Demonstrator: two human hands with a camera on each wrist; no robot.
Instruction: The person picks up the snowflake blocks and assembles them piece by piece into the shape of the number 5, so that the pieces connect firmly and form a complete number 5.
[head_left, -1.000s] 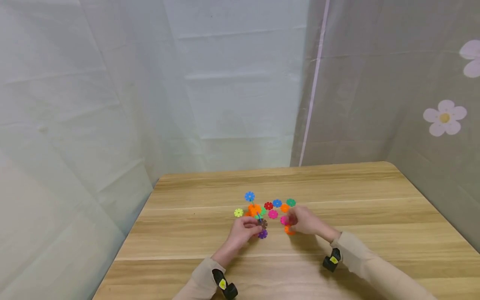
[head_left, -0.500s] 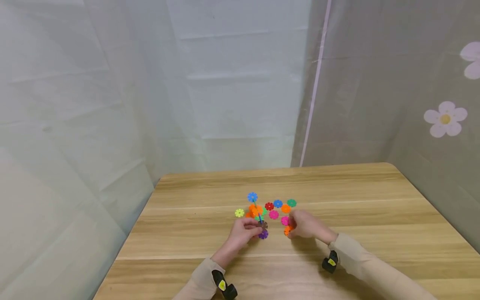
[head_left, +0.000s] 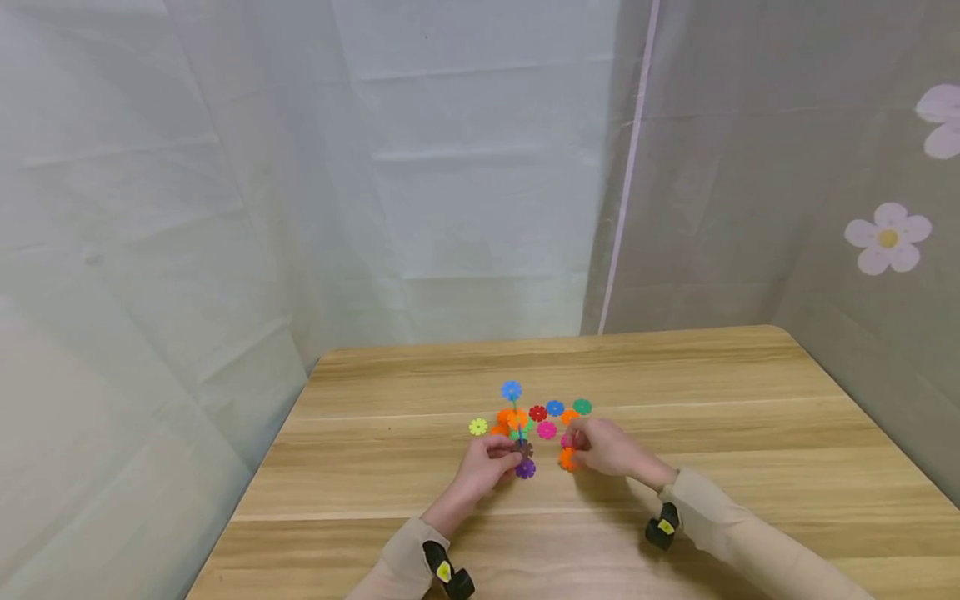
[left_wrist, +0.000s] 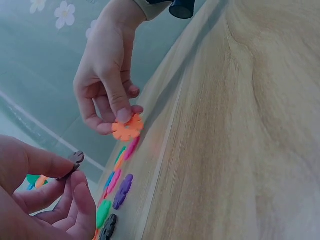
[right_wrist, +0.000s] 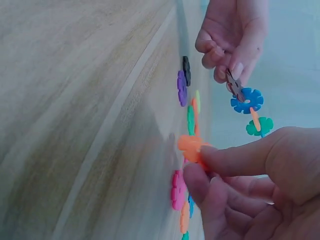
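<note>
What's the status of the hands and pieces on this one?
Left hand pinches the brown piece of a linked chain. Right hand pinches an orange piece, lifted off the table. Gap between them open.

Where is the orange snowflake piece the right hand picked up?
In the head view the orange snowflake piece is pinched in the right hand, held just right of the purple piece and the left hand, near the table's middle.

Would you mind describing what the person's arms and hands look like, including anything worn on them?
Both hands are bare. The left hand and right hand emerge from long beige sleeves with ribbed cuffs. Under each wrist sits a small black camera unit with a yellow mark: one on the left, one on the right. No rings, watches or gloves show.
</note>
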